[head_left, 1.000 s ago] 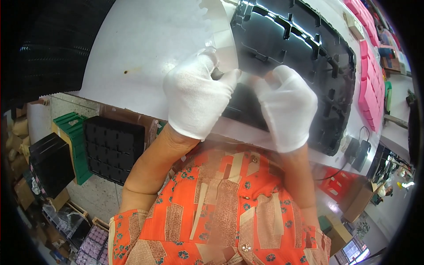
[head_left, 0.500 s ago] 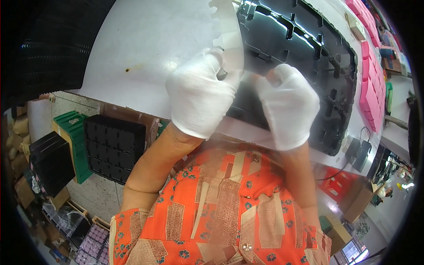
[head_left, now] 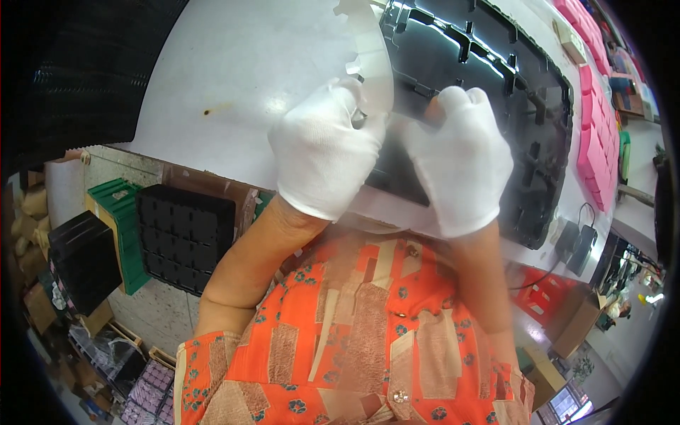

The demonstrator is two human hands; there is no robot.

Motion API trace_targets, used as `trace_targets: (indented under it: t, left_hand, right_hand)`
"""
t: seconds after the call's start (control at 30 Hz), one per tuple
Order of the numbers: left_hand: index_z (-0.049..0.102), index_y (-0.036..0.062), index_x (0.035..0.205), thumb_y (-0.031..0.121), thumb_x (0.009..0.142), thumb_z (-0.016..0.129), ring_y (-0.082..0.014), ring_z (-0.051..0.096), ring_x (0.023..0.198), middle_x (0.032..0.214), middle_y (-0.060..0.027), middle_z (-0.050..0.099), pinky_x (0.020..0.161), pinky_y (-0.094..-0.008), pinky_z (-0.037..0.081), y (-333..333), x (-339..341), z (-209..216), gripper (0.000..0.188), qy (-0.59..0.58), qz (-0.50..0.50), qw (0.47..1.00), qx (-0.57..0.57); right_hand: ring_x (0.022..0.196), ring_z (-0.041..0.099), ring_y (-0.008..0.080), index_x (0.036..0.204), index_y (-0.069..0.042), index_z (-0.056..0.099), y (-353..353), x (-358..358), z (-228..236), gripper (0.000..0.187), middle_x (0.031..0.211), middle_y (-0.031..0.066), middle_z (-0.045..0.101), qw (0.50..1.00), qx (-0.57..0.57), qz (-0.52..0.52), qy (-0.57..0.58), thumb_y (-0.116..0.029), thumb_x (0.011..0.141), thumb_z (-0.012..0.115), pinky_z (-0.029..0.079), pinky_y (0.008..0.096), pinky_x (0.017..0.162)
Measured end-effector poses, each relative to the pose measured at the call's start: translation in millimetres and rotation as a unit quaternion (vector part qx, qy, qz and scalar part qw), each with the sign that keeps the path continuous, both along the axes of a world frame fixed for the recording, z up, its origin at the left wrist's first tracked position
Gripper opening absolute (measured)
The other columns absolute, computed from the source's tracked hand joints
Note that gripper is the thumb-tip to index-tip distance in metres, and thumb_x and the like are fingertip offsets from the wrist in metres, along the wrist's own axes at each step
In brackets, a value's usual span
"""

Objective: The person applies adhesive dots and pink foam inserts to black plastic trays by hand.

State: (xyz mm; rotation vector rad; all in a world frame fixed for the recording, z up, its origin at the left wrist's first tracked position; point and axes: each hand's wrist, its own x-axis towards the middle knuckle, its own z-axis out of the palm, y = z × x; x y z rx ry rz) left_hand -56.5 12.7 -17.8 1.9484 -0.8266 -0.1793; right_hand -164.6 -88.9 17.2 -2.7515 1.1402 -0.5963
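My left hand [head_left: 326, 149], in a white glove, is closed on the near end of a thin translucent plastic piece [head_left: 375, 71] with a notched left edge. That piece stands up from my fingers and reaches to the top of the view. Beside it my right hand [head_left: 460, 159], also white-gloved, has its fingers curled in; a bare fingertip shows, and what it pinches is blurred. Both hands are above the near left part of a glossy black plastic tray [head_left: 482, 92] with cross-shaped ridges. A see-through film-like edge [head_left: 375, 224] shows below my hands.
Under the tray is a white table [head_left: 219, 64]. Pink moulded trays [head_left: 597, 134] line its right side, near a black power adapter [head_left: 582, 249]. A dark ribbed stack [head_left: 78, 78] fills the far left. Below stand black trays [head_left: 185, 237] and a green crate [head_left: 127, 244].
My right hand has shifted slightly, its knuckles a little higher and its fingers turned. My left hand and the translucent piece are almost where they were.
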Motion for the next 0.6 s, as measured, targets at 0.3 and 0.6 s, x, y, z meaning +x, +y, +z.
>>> trace_targets:
  t: [0.3,0.6]
  left_hand:
    - [0.064,0.0064,0.075,0.016,0.075,0.081,-0.0276,0.063,0.057,0.067,-0.0099,0.062,0.054,-0.0353,0.049,-0.3,-1.3,3.8,0.019,0.017,0.002,1.0,0.016]
    - [0.069,0.0045,0.081,0.016,0.078,0.08,-0.019,0.066,0.058,0.072,-0.0073,0.069,0.056,-0.0309,0.051,6.7,8.0,8.8,0.016,0.103,0.0,0.994,0.022]
  right_hand:
    - [0.073,0.068,0.031,0.085,-0.01,0.066,2.2,-2.2,7.3,0.023,0.091,0.0086,0.062,1.0,0.013,0.02,0.006,-0.021,0.075,0.083,0.055,0.0394,0.065]
    - [0.07,0.066,0.0307,0.081,-0.011,0.067,11.0,-20.9,1.7,0.009,0.079,0.0082,0.062,0.996,0.039,0.058,-0.059,-0.011,0.078,0.075,0.053,0.0388,0.062]
